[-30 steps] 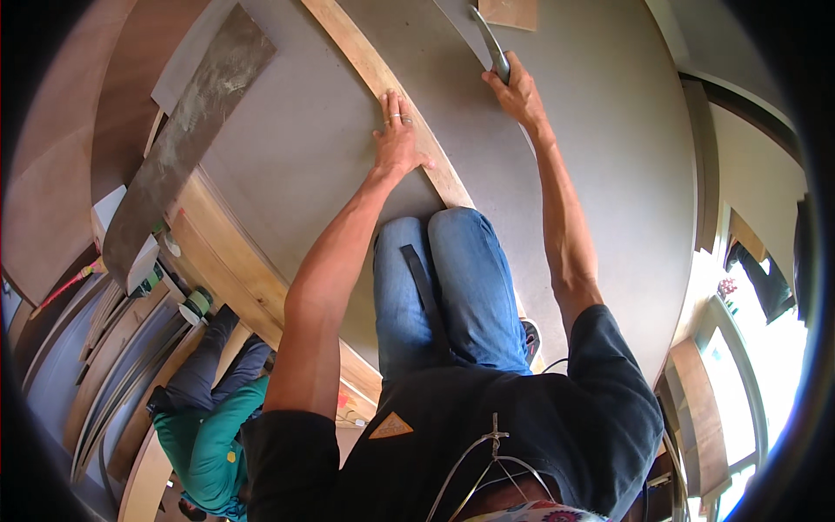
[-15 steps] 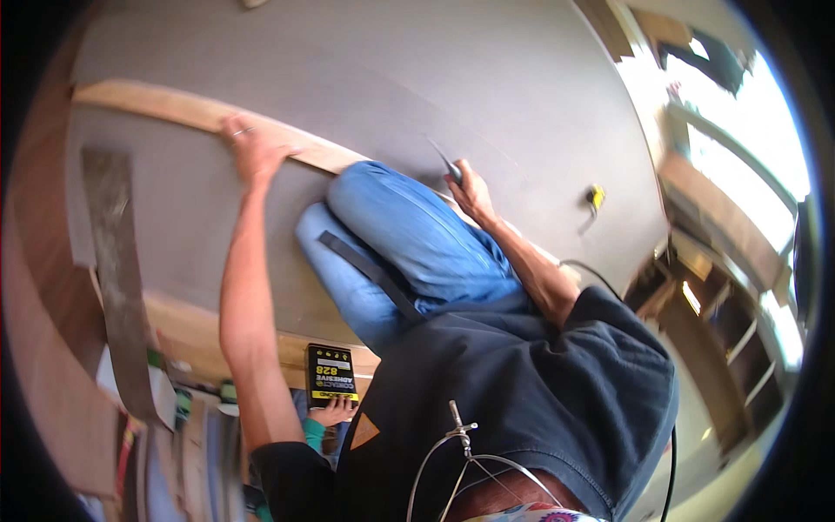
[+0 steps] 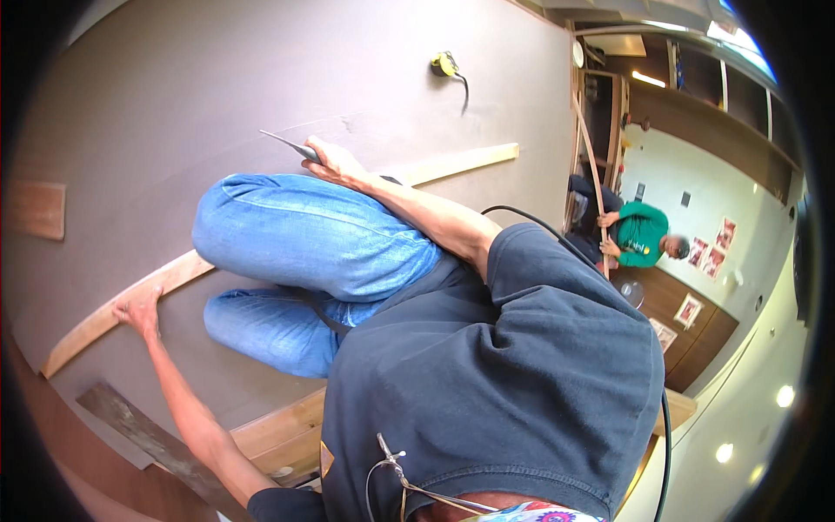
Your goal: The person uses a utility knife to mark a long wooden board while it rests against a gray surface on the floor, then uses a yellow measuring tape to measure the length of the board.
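A long pale wooden strip (image 3: 187, 270) lies on a large grey-brown sheet (image 3: 287, 78) and passes under my bent knees. My left hand (image 3: 139, 311) rests on the near edge of the strip's left part, fingers spread and thumb raised. In my right hand (image 3: 335, 163), above the strip and just past my knee, is an awl-like tool (image 3: 300, 149) with a grey handle and a long thin metal tip. The tip points left over the sheet, apart from my left hand. My knees hide the strip's middle.
A yellow-and-black tape measure (image 3: 444, 64) with a dark strap lies on the sheet's far part. Brown board (image 3: 36, 209) lies at far left, a dark strip (image 3: 148, 435) near my left forearm. Right, a person in green (image 3: 642, 233) holds a long strip. A black cable (image 3: 522, 211) runs behind my arm.
My view has swung to the right, bringing the person in green into sight. The black adhesive box held by another person's hand is out of view. My right hand keeps the awl.
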Action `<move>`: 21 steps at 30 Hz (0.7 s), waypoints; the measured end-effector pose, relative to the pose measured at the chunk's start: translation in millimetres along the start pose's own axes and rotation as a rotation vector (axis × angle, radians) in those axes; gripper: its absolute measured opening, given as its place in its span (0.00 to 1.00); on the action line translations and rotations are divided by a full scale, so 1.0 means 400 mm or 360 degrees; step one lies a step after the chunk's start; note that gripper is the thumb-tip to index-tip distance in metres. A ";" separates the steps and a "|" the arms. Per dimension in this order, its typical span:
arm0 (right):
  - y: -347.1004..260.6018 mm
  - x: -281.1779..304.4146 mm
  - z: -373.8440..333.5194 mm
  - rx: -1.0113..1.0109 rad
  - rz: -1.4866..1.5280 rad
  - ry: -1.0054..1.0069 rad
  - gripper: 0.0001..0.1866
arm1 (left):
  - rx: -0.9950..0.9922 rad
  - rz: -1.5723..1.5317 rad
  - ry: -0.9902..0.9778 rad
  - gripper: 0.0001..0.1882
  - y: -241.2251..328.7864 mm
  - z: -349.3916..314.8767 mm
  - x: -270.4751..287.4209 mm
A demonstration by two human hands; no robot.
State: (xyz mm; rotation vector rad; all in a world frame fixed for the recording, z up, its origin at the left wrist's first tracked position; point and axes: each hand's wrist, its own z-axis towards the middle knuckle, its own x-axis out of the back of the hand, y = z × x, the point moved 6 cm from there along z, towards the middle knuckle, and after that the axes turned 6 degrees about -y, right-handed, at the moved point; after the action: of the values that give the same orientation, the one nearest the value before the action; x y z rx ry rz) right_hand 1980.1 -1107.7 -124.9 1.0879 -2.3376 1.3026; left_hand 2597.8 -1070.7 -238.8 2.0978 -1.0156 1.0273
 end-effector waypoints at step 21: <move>0.040 -0.203 0.138 0.0277 -0.0175 -0.0160 0.16 | 0.0396 -0.0074 -0.0173 0.70 0.110 -0.178 -0.070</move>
State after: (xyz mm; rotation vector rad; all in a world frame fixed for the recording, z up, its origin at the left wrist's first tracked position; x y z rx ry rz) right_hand 2032.1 -1108.0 -209.9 1.3438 -2.2306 1.4633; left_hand 2522.6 -1030.1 -216.8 2.3903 -0.9247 1.0724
